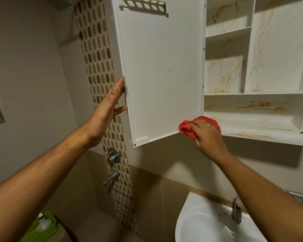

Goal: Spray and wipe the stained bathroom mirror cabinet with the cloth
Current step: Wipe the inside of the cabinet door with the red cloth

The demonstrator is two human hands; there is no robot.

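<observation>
The white cabinet [252,92] hangs on the wall with its door [163,70] swung open to the left. Orange-brown stains streak its shelves and back panels. My left hand [107,110] holds the door's outer edge, thumb in front and fingers behind it. My right hand [206,135] grips a bunched red cloth [187,127] and presses it against the bottom shelf's left front corner, by the door hinge. No spray bottle shows near my hands.
A white sink [191,222] with a metal tap [236,212] sits below the cabinet. Shower valves [114,155] are mounted on a mosaic tile strip [98,55]. A green basket [47,226] holding a bottle stands at the lower left.
</observation>
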